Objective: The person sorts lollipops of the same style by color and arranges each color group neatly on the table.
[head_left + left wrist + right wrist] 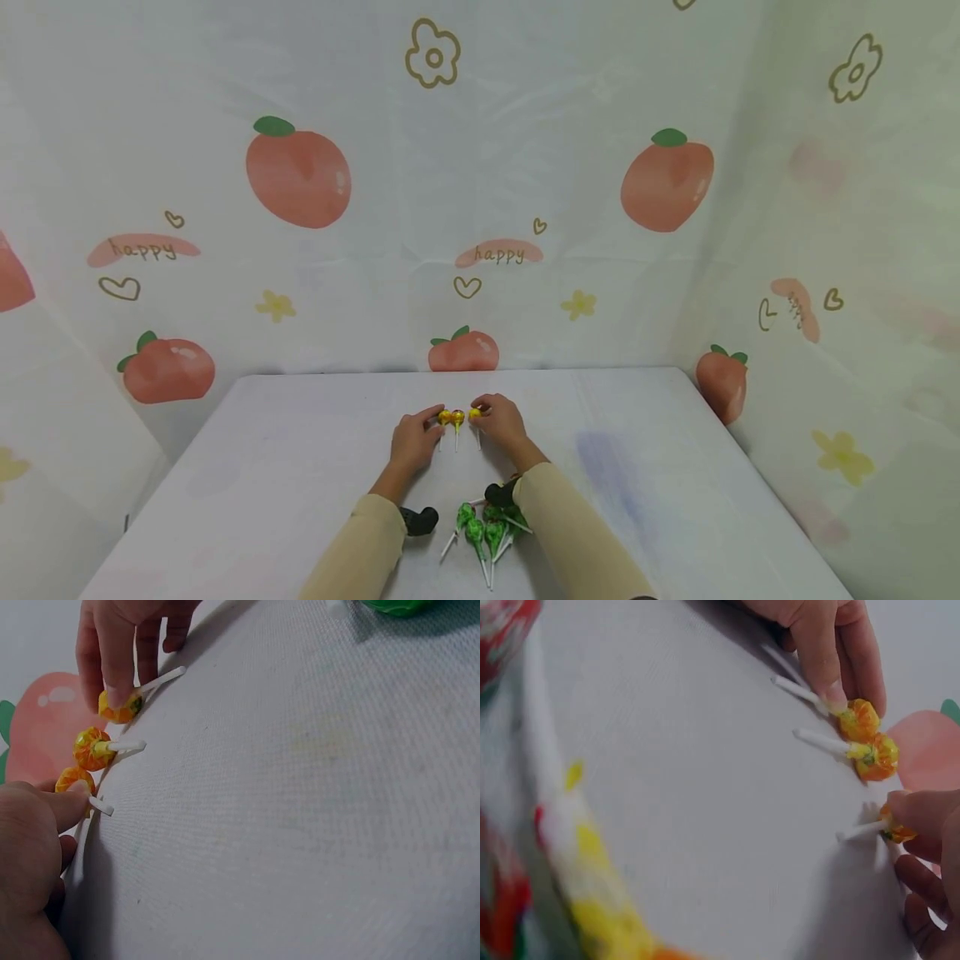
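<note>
Three lollipops in yellow-orange wrappers lie side by side toward the back of the table, sticks pointing at the person. My left hand (414, 439) pinches the left lollipop (859, 720) by its head between thumb and fingers. Right beside it lies the middle lollipop (93, 748), which neither hand holds. Across a small gap, my right hand (504, 419) pinches the head of the right lollipop (120, 706), its fingers covering part of the wrapper. In the right wrist view that lollipop's stick sticks out from under the thumb.
Several green-wrapped lollipops (475, 532) lie in a loose pile near the front, partly under the right forearm. Blurred red and yellow wrappers (607, 919) fill the left edge of the right wrist view. A patterned curtain (390, 183) stands behind the white table (300, 467).
</note>
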`<state>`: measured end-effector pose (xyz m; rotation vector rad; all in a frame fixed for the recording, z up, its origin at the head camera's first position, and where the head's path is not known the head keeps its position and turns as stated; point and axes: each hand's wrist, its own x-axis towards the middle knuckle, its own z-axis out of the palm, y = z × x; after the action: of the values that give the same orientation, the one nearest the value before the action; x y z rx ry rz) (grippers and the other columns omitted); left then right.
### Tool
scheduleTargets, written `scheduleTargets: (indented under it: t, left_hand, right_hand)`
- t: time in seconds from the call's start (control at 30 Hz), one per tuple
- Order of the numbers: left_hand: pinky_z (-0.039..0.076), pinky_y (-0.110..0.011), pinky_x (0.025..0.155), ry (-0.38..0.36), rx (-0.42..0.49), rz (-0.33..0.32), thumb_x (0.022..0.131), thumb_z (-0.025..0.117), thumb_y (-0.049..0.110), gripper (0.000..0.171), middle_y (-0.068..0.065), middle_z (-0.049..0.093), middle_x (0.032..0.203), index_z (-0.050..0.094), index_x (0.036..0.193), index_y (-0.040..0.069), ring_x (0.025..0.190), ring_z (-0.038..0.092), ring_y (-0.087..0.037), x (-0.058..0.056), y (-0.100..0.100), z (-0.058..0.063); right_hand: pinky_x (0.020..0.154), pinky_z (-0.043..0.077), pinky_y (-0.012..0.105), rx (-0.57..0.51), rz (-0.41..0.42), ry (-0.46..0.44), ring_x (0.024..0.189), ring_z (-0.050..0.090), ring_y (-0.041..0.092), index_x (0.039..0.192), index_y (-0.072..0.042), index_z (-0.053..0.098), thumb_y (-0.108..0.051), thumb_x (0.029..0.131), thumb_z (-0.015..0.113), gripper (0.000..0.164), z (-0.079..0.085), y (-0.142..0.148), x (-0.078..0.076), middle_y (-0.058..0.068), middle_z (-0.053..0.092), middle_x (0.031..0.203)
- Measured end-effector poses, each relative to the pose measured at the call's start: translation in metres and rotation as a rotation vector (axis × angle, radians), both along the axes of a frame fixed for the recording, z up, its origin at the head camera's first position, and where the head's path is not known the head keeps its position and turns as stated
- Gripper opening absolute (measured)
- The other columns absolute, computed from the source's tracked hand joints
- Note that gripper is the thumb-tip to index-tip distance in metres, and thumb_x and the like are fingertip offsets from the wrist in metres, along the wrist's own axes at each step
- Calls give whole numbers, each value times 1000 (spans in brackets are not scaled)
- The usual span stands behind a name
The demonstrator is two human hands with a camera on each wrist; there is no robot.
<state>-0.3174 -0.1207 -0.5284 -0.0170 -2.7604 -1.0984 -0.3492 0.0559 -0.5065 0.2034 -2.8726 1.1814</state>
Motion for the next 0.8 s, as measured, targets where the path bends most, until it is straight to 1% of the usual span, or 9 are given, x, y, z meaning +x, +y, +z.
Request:
scheduleTargets:
  t: [0.17,0.4,0.63,0.8]
  left_hand:
    - [40,-38,73,-10,2,8,91,68,18,40,-2,56,91,64,131,21,83,47,-21,-2,0,-3]
    - [39,-37,71,6,3,-4,91,68,17,39,-2,55,89,64,130,19,81,47,-20,0,0,0]
    - [39,-38,73,1,13,-9,92,67,17,40,-2,56,91,64,131,20,83,48,-21,1,-1,1]
    - [41,-39,74,-2,8,-5,92,68,17,40,-3,56,91,64,131,20,83,48,-21,2,0,1]
  right_hand:
    - [82,50,35,-12,9,7,88,57,21,104,-9,70,-12,84,76,21,0,9,-1,3,61,96]
    - [82,50,36,-7,41,-5,91,57,22,109,-9,70,-9,85,74,24,3,20,-1,4,60,99]
    - [85,49,36,-28,52,-29,90,56,21,109,-7,71,-8,85,74,24,5,23,-1,4,63,98]
    - [81,50,35,-57,56,-20,88,58,21,108,-5,71,-8,85,75,23,1,19,-3,4,66,97]
